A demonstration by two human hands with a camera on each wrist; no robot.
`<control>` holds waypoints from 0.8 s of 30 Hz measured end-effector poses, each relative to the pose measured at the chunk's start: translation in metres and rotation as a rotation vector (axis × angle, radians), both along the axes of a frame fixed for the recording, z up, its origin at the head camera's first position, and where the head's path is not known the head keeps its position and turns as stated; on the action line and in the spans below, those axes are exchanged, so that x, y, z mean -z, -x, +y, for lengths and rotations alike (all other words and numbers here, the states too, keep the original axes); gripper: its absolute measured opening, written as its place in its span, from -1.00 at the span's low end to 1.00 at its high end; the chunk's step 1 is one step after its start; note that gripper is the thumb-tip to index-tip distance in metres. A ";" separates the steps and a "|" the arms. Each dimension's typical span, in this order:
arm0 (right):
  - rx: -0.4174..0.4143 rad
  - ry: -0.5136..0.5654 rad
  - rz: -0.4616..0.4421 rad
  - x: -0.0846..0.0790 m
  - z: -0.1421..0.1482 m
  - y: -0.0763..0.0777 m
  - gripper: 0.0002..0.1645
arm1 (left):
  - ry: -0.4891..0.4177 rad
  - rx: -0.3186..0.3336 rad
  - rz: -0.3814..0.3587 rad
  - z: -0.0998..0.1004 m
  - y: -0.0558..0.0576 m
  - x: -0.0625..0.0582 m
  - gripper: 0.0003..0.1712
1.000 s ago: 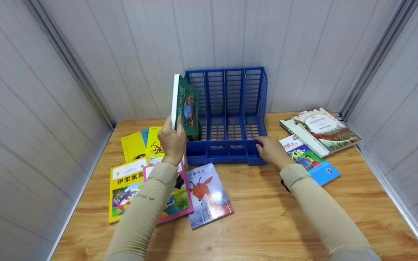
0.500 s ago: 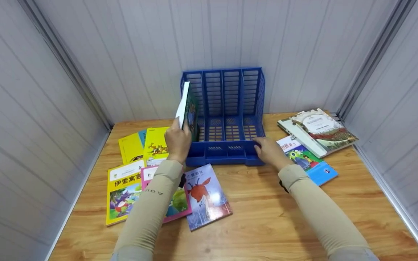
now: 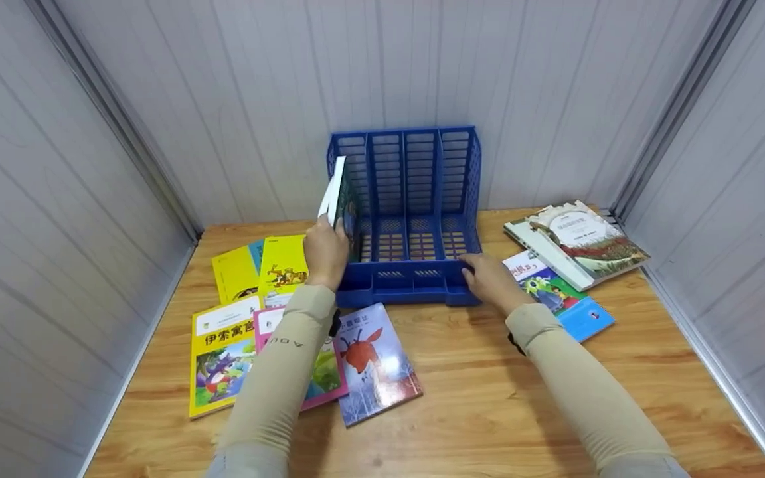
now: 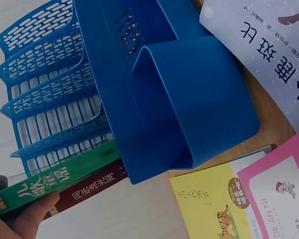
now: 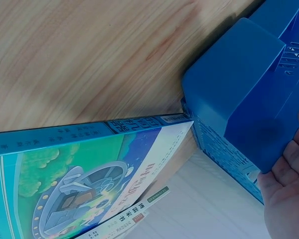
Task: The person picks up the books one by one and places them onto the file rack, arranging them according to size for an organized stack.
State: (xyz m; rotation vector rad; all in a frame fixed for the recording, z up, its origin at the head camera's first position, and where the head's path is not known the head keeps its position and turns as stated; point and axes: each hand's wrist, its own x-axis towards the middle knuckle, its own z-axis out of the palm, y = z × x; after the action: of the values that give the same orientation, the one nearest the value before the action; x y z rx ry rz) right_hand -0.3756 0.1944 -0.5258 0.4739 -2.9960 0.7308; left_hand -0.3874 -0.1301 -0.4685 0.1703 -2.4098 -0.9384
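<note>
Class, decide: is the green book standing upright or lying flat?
Upright: in the head view, the green book stands on edge, gripped by the left hand.

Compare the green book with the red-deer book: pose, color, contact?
Pose: the green book stands on edge at the left end of the blue rack; the red-deer book lies flat on the table.
Color: green book, green spine; red-deer book, pale purple-gray cover.
Contact: left hand grips the green book; neither hand touches the red-deer book.
Shared: Chinese lettering.
</note>
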 end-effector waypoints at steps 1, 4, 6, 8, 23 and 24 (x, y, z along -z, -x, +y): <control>-0.001 -0.001 0.003 0.000 0.000 0.000 -0.49 | -0.002 0.003 -0.019 0.001 0.001 0.001 -0.60; 0.000 0.003 0.008 0.000 0.000 -0.001 -0.49 | -0.002 0.020 -0.065 0.003 0.004 0.005 -0.60; -0.002 0.008 0.004 0.000 0.001 -0.001 -0.49 | -0.001 0.026 -0.080 0.005 0.006 0.007 -0.61; -0.002 0.009 -0.002 0.000 0.002 -0.002 -0.49 | 0.003 0.029 -0.083 0.007 0.007 0.009 -0.62; -0.021 0.025 0.095 0.000 0.000 -0.004 -0.55 | -0.003 0.040 -0.069 0.006 0.009 0.012 -0.60; -0.023 0.024 0.096 0.000 0.000 -0.004 -0.55 | 0.001 0.039 -0.065 0.005 0.009 0.012 -0.59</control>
State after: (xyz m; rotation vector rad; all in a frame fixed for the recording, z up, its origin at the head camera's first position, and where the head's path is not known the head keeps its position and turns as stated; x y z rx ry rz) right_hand -0.3713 0.1949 -0.5259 0.5270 -2.8943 0.7223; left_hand -0.3962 -0.1247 -0.4808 0.1556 -2.4814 -0.9630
